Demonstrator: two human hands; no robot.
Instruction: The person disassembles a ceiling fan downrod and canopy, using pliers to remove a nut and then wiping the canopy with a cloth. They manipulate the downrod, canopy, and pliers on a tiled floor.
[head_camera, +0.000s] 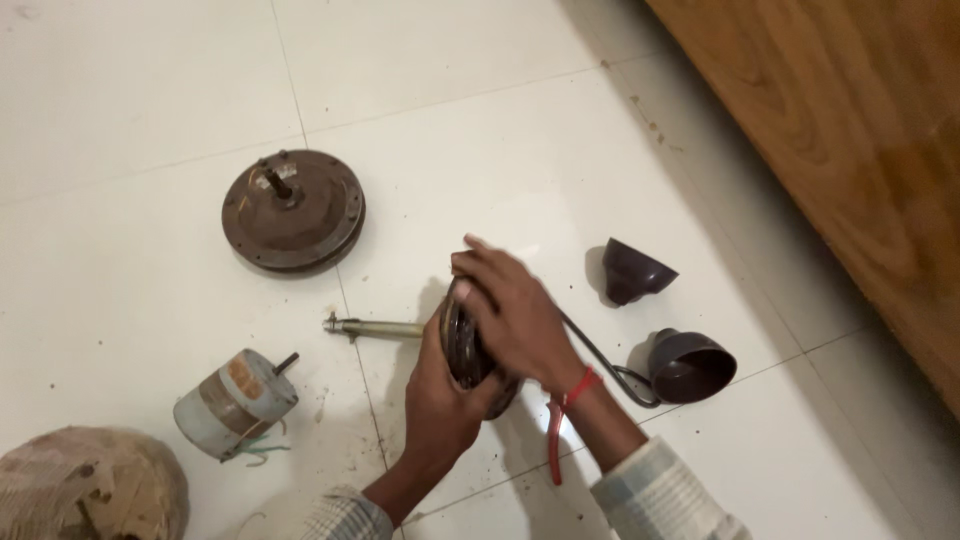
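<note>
Both my hands grip a dark round metal part (466, 350) held on edge over the white tiled floor. My left hand (440, 395) cups it from below and the left. My right hand (515, 315) lies over its top and right side. A thin metal rod (375, 327) sticks out to the left of the part, lying on the floor. A dark cable (600, 358) runs from behind my right hand toward the right. A red thread is tied round my right wrist.
A brown round motor housing (293, 210) with a short shaft lies at upper left. A small grey cylindrical motor (235, 403) lies at lower left, beside a rounded dusty object (90, 487). Two dark cup-shaped covers (633, 270) (690, 366) lie right. Red-handled pliers (553, 440) lie under my wrist. A wooden panel (850, 150) stands far right.
</note>
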